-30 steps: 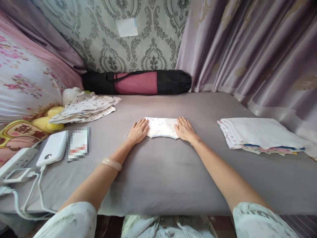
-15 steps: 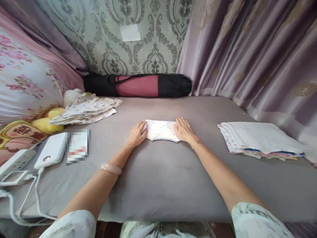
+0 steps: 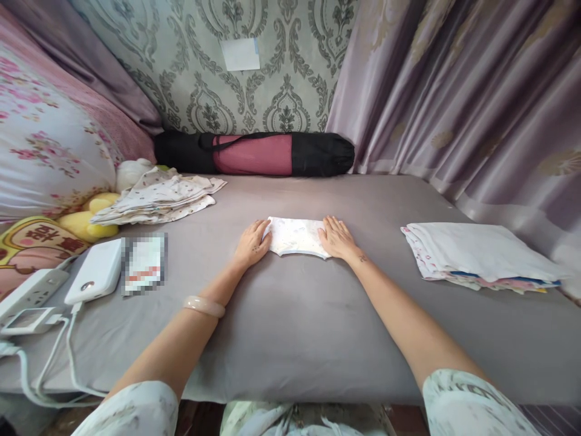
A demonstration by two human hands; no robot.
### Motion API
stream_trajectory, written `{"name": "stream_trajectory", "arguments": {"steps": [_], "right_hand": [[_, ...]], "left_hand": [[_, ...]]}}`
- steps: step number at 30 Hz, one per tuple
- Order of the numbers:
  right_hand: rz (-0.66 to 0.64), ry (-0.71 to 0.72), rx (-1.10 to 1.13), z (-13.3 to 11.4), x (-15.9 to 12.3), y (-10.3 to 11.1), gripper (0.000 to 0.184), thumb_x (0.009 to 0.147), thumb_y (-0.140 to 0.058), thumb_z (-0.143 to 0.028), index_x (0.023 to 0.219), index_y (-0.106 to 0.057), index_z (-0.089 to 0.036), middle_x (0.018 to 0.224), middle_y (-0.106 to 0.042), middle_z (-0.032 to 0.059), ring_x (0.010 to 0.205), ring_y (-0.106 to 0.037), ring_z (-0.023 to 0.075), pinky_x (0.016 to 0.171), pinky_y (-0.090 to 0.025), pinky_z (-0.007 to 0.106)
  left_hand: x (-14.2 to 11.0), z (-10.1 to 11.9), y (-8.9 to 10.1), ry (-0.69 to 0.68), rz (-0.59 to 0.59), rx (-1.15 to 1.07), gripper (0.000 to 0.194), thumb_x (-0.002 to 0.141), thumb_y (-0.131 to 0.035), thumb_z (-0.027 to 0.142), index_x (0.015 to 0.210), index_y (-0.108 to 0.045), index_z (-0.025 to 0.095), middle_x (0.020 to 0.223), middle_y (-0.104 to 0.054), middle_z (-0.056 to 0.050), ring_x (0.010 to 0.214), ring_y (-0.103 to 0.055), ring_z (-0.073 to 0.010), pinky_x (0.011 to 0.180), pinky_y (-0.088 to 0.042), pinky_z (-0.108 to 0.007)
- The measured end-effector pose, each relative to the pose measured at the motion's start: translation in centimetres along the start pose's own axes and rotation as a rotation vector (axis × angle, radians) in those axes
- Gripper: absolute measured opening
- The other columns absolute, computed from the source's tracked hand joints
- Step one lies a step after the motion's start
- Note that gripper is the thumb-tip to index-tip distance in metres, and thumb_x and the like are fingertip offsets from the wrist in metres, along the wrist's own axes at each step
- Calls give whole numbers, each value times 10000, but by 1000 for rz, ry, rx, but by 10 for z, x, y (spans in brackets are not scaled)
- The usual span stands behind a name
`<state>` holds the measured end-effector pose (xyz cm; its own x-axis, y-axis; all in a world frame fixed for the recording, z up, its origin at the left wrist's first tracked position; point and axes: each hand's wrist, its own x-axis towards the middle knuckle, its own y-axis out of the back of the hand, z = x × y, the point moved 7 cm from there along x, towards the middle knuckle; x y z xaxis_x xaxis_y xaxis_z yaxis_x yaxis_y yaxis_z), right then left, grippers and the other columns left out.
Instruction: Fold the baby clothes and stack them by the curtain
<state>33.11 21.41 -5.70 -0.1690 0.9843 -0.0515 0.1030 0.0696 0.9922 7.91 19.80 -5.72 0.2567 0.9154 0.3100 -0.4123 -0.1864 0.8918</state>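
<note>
Both our hands flank the small folded cloth (image 3: 297,237), which lies flat on the grey sheet (image 3: 318,327). Our right hand (image 3: 336,237) rests palm down on the cloth's right end, its grip spread flat rather than closed; our left hand (image 3: 253,243) touches the left end (whether that grip pinches it, we cannot tell). Well to the cloth's right we see a white-topped folded stack (image 3: 481,251); beyond its left end, a patterned pile (image 3: 158,197); straight beyond it, a long black-and-pink bag (image 3: 254,154).
</note>
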Motion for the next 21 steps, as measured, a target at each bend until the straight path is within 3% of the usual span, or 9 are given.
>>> {"name": "stream_trajectory", "arguments": {"steps": [4, 8, 12, 21], "right_hand": [[-3, -26, 6, -8, -2, 7, 633, 998, -177, -384, 1507, -279, -23, 1584, -247, 143, 1473, -170, 243, 1202, -82, 432], [77, 65, 53, -40, -4, 19, 614, 1004, -171, -385, 1508, -289, -55, 1587, -246, 136, 1475, -164, 245, 1197, -77, 469], [86, 131, 107, -68, -2, 15, 611, 1006, -194, -414, 1514, -284, -86, 1588, -249, 130, 1470, -178, 257, 1184, -149, 462], [140, 123, 90, -72, 3, 1, 577, 1007, -235, -389, 1477, -359, -79, 1547, -340, 151, 1439, -256, 278, 1169, -177, 458]], "left_hand": [[0, -1, 2, -3, 40, -20, 450, 962, -360, 340, 1366, -466, 173, 1394, -522, -122, 1363, -407, -249, 1135, -339, -433], [0, -1, 2, -17, 73, -48, 446, 955, -376, 337, 1347, -475, 149, 1369, -539, -145, 1344, -432, -264, 1133, -342, -445], [0, -3, 1, 1, 98, -49, 443, 947, -391, 337, 1337, -470, 141, 1348, -555, -150, 1354, -421, -281, 1126, -352, -449], [0, -3, 3, -7, 100, -61, 435, 943, -407, 337, 1323, -463, 134, 1344, -548, -167, 1338, -438, -277, 1125, -354, -449]]}}
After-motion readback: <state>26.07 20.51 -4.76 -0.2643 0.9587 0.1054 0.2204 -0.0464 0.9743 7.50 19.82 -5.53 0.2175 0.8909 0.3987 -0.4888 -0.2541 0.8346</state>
